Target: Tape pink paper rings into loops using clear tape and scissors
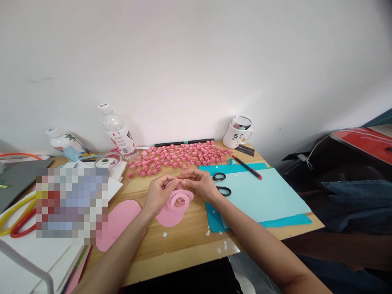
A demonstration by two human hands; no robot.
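Observation:
Both my hands meet above the middle of a wooden table (183, 245). My left hand (159, 194) and my right hand (197, 183) pinch the top end of a pink paper spiral strip (177, 201), their fingertips almost touching. The spiral hangs down and rests on a pink paper piece (168, 216) lying on the table. Behind my hands, several small rolled pink paper roses (180, 157) are spread out in rows. Black-handled scissors (223, 183) lie just right of my right hand.
Light blue paper sheets (263, 196) cover the right side of the table. A larger pink sheet (118, 222) lies at left. Two plastic bottles (118, 132) (63, 143), a white mug (237, 132), a red pencil (247, 167) and a tape roll (107, 160) stand about.

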